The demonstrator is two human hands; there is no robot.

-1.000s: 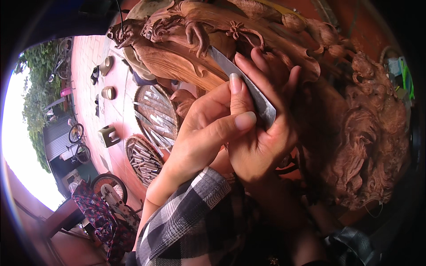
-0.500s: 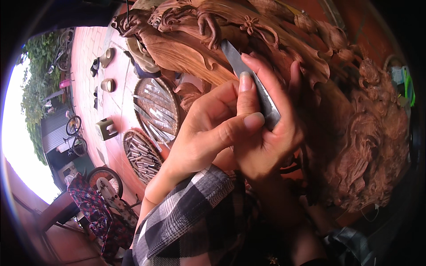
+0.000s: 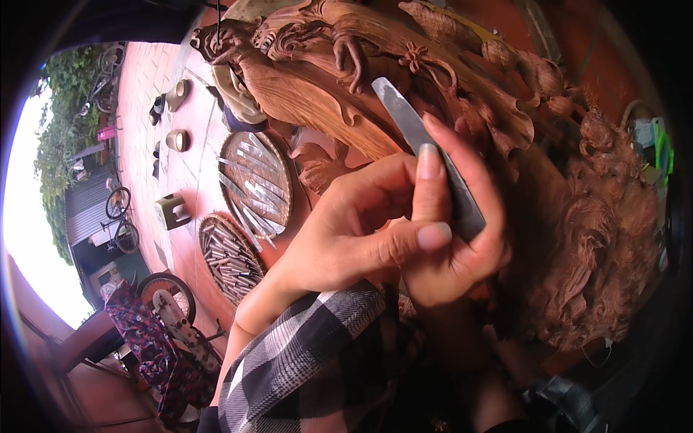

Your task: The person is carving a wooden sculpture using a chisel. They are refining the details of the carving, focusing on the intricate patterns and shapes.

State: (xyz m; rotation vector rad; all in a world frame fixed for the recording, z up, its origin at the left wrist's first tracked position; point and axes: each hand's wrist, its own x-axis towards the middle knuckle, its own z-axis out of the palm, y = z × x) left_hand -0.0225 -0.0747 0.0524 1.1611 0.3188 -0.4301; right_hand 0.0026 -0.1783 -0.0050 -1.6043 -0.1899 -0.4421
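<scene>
A flat grey tapered piece (image 3: 413, 124), like a blade or a slip stone, slants across the middle of the view, its narrow end pointing up and left. My right hand (image 3: 462, 267) is closed around its wider lower part, with a long finger along its right edge. My left hand (image 3: 339, 231), in a checked black and white sleeve (image 3: 303, 346), presses up against the right hand. Its thumb and curled fingers are closed, and whatever lies between them is hidden. Behind both hands stands a large brown wood carving (image 3: 325, 101) with flowing folds and a flower.
On the tiled floor to the left lie a round basket tray of flat metal blades (image 3: 253, 180) and a basket of short rod-like pieces (image 3: 227, 260). Small stools (image 3: 173, 211) stand beyond. A wheeled vehicle (image 3: 170, 299) is at lower left, and densely carved wood (image 3: 588, 260) fills the right.
Both hands and the grey piece have shifted a little right and down against the carving. The grip looks the same.
</scene>
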